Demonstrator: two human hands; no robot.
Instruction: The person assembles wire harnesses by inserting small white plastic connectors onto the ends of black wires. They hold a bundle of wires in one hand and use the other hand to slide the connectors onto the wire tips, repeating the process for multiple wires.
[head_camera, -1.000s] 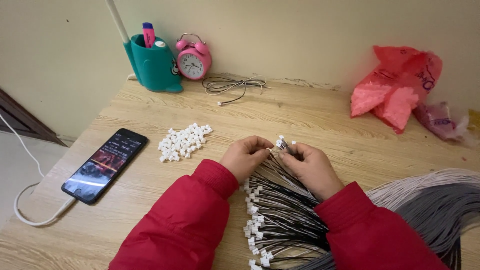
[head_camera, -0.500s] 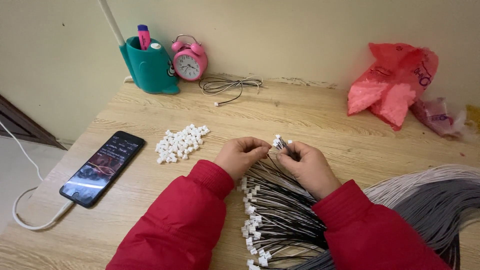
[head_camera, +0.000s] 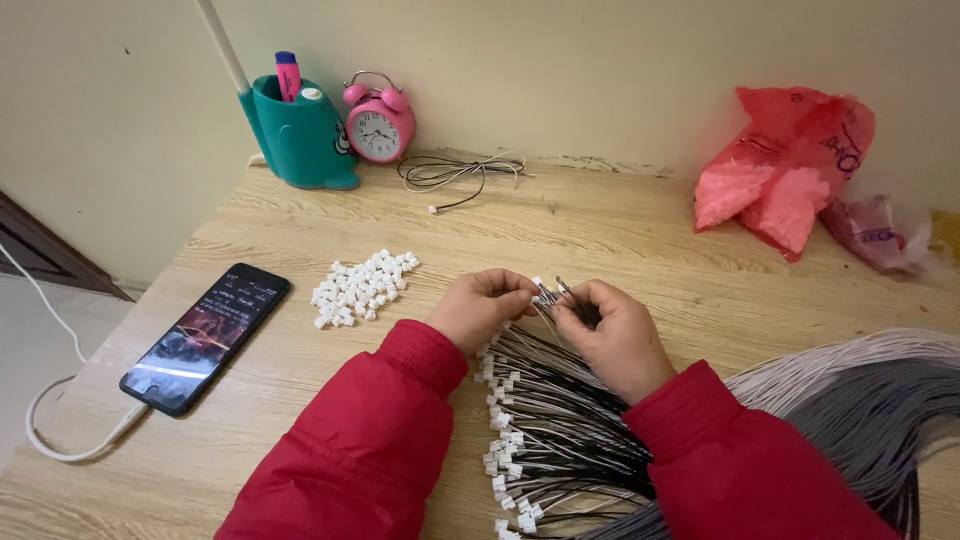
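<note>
Wire harness bundle, black and white leads with white plugs, lies fanned on the desk beneath my wrists. I see little change over the last second: both hands stay at the bundle's top end, so I judge the same fitting step continues. My left hand has its fingers pressed together on a small white connector housing. My right hand pinches one wire tip, touching that housing. Loose white housings sit piled near the smartphone.
</note>
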